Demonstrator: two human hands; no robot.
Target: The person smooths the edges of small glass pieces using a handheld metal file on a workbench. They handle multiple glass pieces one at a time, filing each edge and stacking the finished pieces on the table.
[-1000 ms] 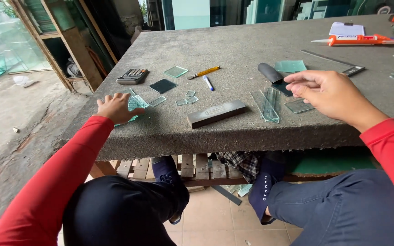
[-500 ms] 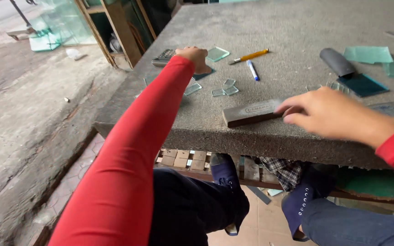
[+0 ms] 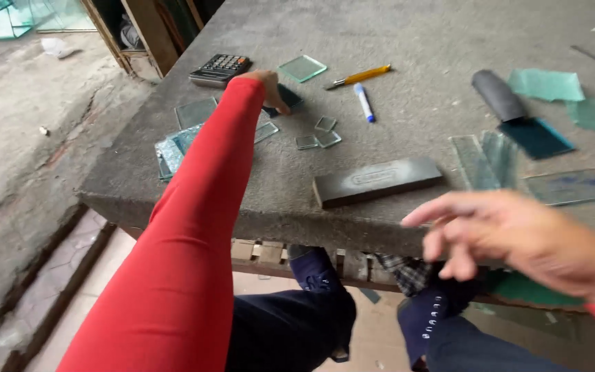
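Your left hand [image 3: 268,84] reaches far across the concrete table [image 3: 408,41], fingertips pressing on a dark glass square [image 3: 285,98] just beside the calculator [image 3: 220,69] near the far left edge; it grasps nothing. Your right hand [image 3: 518,238] hovers blurred over the near edge, fingers loose and spread, holding nothing, just beside the dark sharpening stone [image 3: 377,181].

Left arm in a red sleeve stretches forward, left hand [image 3: 268,86] palm-down beside the calculator [image 3: 220,69]; right hand [image 3: 518,238], blurred, hovers open-fingered, well apart from it.
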